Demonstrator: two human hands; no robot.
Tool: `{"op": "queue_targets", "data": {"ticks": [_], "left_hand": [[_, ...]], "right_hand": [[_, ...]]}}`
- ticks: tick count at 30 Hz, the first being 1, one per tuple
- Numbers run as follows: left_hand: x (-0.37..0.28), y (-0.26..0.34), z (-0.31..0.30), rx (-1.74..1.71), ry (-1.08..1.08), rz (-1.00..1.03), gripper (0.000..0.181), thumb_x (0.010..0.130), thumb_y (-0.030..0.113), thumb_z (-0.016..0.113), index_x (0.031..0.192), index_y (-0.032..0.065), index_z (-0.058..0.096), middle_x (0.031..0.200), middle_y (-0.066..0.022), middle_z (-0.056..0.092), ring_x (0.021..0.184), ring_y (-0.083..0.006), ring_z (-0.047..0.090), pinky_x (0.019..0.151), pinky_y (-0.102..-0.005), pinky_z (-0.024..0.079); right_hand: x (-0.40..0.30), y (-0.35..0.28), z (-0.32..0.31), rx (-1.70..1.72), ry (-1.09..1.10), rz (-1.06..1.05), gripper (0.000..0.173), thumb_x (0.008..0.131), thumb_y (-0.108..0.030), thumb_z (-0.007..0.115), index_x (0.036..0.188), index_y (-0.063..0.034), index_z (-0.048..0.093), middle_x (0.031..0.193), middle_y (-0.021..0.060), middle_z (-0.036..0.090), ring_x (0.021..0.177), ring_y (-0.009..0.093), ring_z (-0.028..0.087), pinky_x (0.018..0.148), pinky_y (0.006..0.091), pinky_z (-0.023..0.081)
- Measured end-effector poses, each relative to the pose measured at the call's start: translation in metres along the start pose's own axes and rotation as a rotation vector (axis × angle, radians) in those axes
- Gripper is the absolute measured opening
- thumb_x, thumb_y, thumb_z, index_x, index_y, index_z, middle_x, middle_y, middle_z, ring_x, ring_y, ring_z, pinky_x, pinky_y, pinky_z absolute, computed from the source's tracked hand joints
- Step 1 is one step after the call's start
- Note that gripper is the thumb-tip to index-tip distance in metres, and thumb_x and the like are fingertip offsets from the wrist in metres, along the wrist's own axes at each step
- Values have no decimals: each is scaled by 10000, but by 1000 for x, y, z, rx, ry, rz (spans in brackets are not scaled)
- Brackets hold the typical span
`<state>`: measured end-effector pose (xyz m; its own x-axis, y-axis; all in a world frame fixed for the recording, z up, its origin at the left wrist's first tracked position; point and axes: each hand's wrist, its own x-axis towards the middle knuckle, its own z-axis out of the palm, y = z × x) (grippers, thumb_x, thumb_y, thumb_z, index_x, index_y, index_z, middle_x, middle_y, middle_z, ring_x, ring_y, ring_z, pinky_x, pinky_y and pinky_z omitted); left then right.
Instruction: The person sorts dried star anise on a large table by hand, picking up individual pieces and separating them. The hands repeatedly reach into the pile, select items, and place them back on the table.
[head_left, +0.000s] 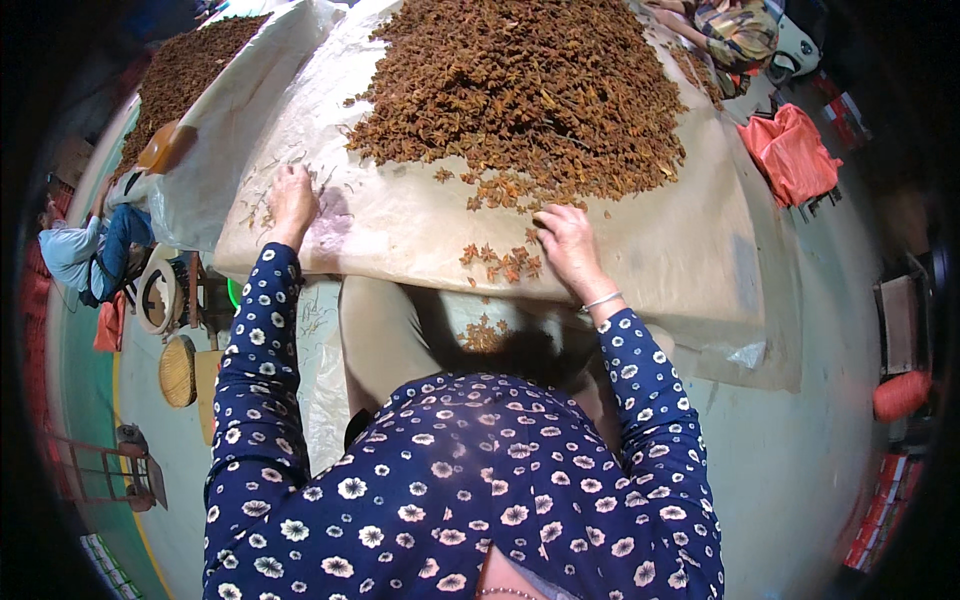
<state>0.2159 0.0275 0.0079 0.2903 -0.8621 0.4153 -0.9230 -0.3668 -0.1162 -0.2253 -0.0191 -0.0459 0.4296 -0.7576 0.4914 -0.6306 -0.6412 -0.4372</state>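
Observation:
A large heap of dried star anise (525, 97) lies on a plastic-covered table (390, 240) before me. My right hand (570, 244) is at the heap's near edge, fingers curled by a few loose pods; whether it grips one is hidden. Closer to the table edge is a small group of star anise (506, 262). My left hand (292, 199) rests farther left with its fingers bent, among scattered thin stems (259, 202). Its fingertips are hidden, so I cannot tell if they pinch a stem. Below the edge, between my knees, more star anise (482, 334) shows.
On the left is a second heap (187, 82), with an orange scoop-like container (159, 146) and a seated person (94, 247). Another person (731, 34) is at the far right. A red plastic bag (791, 157) sits right of the table; a woven basket (178, 371) is at lower left.

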Motion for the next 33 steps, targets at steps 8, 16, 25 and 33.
{"op": "queue_targets", "data": {"ticks": [8,16,25,33], "left_hand": [[-6,127,-16,-703,-246,487,470,832,219,665,1272,117,537,1336,-144,478,1234,-308,460,1012,-402,417],[-62,223,9,-593,-358,524,519,910,479,489,1385,286,411,1498,-189,205,1387,-388,176,1048,-665,173],[-71,157,-13,-780,-267,506,499,877,391,582,1314,163,509,1461,-192,303,1378,-404,201,1070,-606,193],[-53,204,8,-719,-275,447,371,932,276,500,1235,68,546,1365,-158,428,1252,-315,423,1073,-469,271]], "right_hand": [[-14,-25,-2,139,-365,-140,303,833,-192,593,1119,-92,611,1206,104,583,1187,371,474,984,527,368],[38,-5,7,-134,-245,55,404,882,-189,528,1284,-158,503,1435,93,370,1300,395,338,1042,604,259],[-13,-13,-23,-33,-407,-96,412,844,-156,584,1252,-142,533,1399,102,423,1292,389,357,1050,510,315],[-25,29,-32,-45,-128,142,300,859,-146,584,1146,-64,609,1242,187,551,1221,384,451,1059,430,327]]}}
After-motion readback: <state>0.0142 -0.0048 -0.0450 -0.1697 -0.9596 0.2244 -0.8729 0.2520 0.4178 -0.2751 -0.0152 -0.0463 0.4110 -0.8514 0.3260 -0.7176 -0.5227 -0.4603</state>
